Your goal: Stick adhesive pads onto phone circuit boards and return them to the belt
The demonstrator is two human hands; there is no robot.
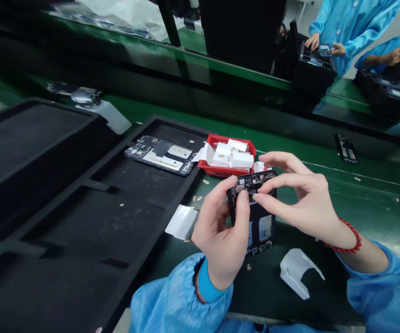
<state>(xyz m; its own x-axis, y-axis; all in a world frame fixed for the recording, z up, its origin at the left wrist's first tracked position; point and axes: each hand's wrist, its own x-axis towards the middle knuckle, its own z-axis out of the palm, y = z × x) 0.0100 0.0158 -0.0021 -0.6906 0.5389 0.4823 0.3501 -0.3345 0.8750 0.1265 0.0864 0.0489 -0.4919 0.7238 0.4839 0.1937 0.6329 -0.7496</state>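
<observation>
A dark phone frame [257, 210] with exposed parts is held upright, slightly tilted, above the green bench. My left hand [224, 226] grips its left side, with the thumb on the front near the top. My right hand [295, 194] is at the upper right, thumb and index finger pinched close together over the upper parts; whatever is between them is too small to make out. Just behind the phone frame stands a red bin [226, 171] holding white paper pieces [241, 160]. Another opened phone [160, 155] lies in the black foam tray [144, 194] on the left.
White liner pieces [182, 222] and a curled white strip [299, 273] lie on the green bench [370, 203] with small tan bits. Another phone part [346, 149] is at the right. Across the divider, people in blue coats [353, 23] handle devices.
</observation>
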